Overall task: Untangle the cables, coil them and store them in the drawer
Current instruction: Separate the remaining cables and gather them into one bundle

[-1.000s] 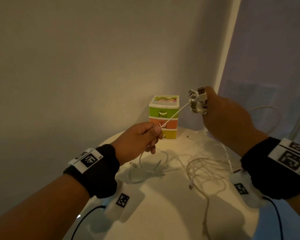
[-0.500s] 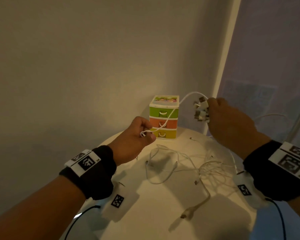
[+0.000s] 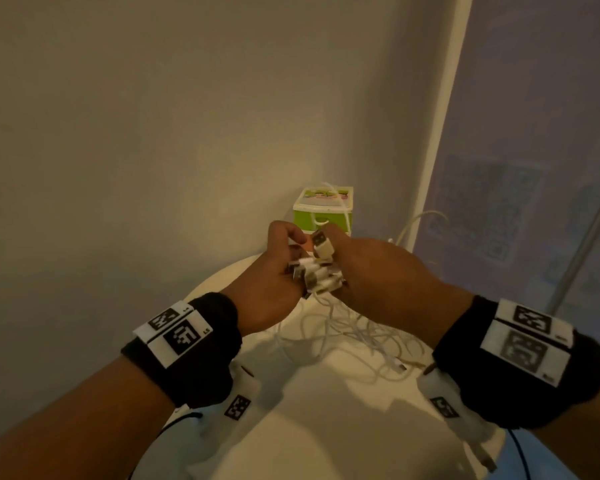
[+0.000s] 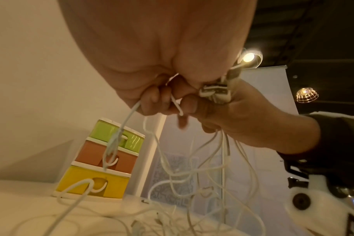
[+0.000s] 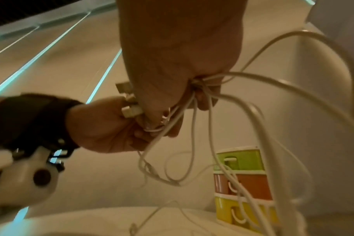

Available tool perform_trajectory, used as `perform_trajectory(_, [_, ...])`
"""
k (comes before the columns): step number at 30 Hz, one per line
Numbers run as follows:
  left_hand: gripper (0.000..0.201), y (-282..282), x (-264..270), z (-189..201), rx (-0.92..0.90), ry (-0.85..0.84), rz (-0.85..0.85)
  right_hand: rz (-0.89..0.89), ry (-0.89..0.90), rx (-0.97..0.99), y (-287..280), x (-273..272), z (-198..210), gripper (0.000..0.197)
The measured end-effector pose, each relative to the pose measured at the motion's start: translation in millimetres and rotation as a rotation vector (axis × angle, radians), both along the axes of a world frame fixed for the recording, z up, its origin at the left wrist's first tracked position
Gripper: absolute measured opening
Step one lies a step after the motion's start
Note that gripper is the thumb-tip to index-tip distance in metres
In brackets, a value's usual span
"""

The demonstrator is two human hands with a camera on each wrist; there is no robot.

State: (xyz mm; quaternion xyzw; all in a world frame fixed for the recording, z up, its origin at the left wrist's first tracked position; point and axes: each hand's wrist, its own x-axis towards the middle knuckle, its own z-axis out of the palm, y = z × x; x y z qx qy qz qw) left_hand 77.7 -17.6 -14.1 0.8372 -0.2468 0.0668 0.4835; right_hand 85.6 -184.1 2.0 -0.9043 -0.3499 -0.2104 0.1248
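Both hands meet above the round white tabletop point(image 3: 326, 427), knuckle to knuckle. The right hand point(image 3: 378, 268) is closed in a fist round a cluster of white USB plugs point(image 3: 317, 268), their metal ends pointing towards the left hand point(image 3: 274, 271), whose fingers are curled round one thin strand of cable right beside that cluster. From the two fists the white cables point(image 3: 343, 334) hang downward in slack, crossing loops – long axis roughly vertical – and pool in a tangle on the tabletop under the right wrist. They look thin, smooth and rubbery, limp enough to knot on themselves. The small plastic drawer unit point(image 4: 103, 159), stacked green, orange and yellow with white hook handles, stands beyond the hands against the wall, all three drawers closed; one strand drapes over its top. Judging by this, untangling is unfinished – the loose lengths lie below both hands, so separating strands means drawing downward or apart from the plug bundle
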Motion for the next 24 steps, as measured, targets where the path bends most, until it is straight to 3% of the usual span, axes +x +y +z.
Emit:
perform_trajectory(7, [0.032, 1, -4, 5, -0.067, -0.013, 0.116, 0.004, 0.233, 0.223, -5, 10, 5, 0.011])
perform_trajectory(11, [0.022, 2, -2, 5, -0.016, -0.042, 0.167, -0.036, 0.246, 0.333, -4, 15, -1, 0.009])
perform_trajectory(14, [0.027, 5, 0, 2, 0.047, -0.050, 0.195, -0.092, 0.257, 0.443, -6, 18, -1, 0.009])
perform_trajectory(17, [0.027, 2, -1, 2, 0.042, -0.115, 0.239, -0.111, 0.273, 0.444, -5, 17, -1, 0.005])
perform_trajectory(20, [0.014, -3, -1, 6, 0.017, -0.187, 0.261, -0.104, 0.303, 0.457, -3, 13, -1, 0.010])
perform_trajectory(24, [0.013, 0, 3, 7, 0.076, -0.176, 0.296, -0.059, 0.280, 0.457, -1, 13, -2, 0.017])
